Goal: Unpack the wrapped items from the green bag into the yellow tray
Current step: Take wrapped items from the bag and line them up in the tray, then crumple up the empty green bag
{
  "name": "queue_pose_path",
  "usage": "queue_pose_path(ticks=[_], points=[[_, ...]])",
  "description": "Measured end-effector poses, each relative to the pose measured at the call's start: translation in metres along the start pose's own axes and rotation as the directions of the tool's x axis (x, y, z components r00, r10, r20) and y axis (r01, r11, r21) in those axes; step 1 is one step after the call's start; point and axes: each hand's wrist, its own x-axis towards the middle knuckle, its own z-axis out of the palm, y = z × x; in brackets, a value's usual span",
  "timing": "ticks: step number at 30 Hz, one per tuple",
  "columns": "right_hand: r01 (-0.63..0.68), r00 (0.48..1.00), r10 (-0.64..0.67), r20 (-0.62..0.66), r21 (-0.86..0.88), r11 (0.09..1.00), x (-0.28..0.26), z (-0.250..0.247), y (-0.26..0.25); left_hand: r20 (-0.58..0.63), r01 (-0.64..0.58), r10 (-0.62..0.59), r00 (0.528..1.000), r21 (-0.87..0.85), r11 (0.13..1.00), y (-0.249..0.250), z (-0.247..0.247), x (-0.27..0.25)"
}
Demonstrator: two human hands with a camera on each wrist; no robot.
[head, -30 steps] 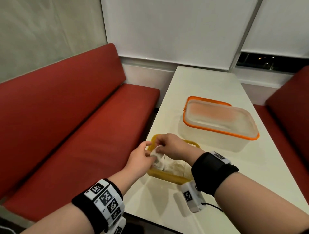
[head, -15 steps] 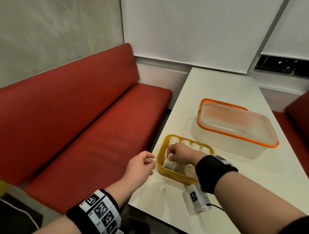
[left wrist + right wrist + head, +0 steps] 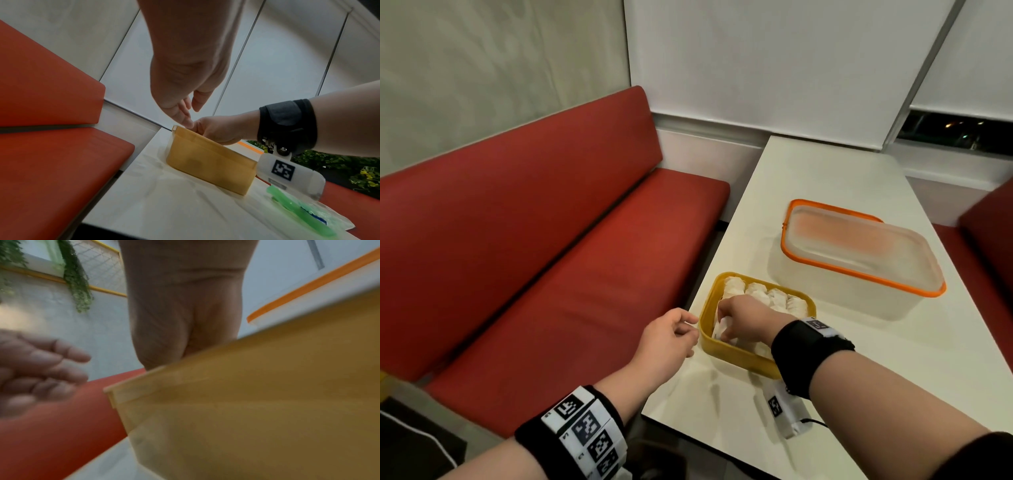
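The yellow tray (image 3: 732, 356) stands at the near left corner of the white table, with a row of white wrapped items (image 3: 756, 294) along its far side. My right hand (image 3: 739, 318) reaches down into the tray, fingers curled round one white wrapped item (image 3: 720, 330) at the tray's left end. My left hand (image 3: 671, 339) hovers just left of the tray, loosely curled and holding nothing. The left wrist view shows the tray's side wall (image 3: 209, 164) and the green bag (image 3: 304, 212) lying flat on the table near me. The head view does not show the bag.
A clear box with an orange-rimmed lid (image 3: 859, 253) sits just behind and to the right of the tray. A red bench (image 3: 551, 257) runs along the table's left edge, and another red seat (image 3: 989, 240) is on the right. The table (image 3: 825, 178) ends at the wall.
My left hand has let go of the wrapped item and drawn back to the left of the tray. My right hand has lowered that item into the tray.
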Motion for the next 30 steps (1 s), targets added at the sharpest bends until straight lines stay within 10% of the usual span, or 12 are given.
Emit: queue_pose_path(ticks=[5,12,16,19,23,30], points=[[0.003,0.992,-0.024,-0.127,-0.161,0.987,-0.011,-0.002,0.0,0.021,-0.033,0.034,0.999,-0.021,0.999,0.013,0.01,0.0],[0.114,0.855,-0.004,-0.519,0.179,0.977,-0.122,-0.01,0.034,0.081,-0.051,0.057,0.995,-0.074,0.996,0.041,0.052,-0.01],[-0.113,0.676,0.329,-0.66,0.348,0.931,-0.207,0.01,0.122,0.234,-0.114,0.131,0.963,-0.087,0.99,0.068,0.106,-0.026],[-0.345,0.585,0.606,-0.539,0.512,0.787,-0.249,0.024,0.176,0.386,-0.208,0.188,0.903,0.01,0.978,0.08,0.155,-0.036],[-0.526,0.663,0.694,-0.282,0.484,0.699,-0.258,0.049,0.207,0.558,-0.303,0.045,0.828,0.378,0.875,0.072,0.227,-0.038],[-0.495,0.745,0.661,-0.089,0.59,0.638,-0.23,0.058,0.21,0.506,-0.259,-0.047,0.861,0.517,0.816,0.061,0.272,-0.031]])
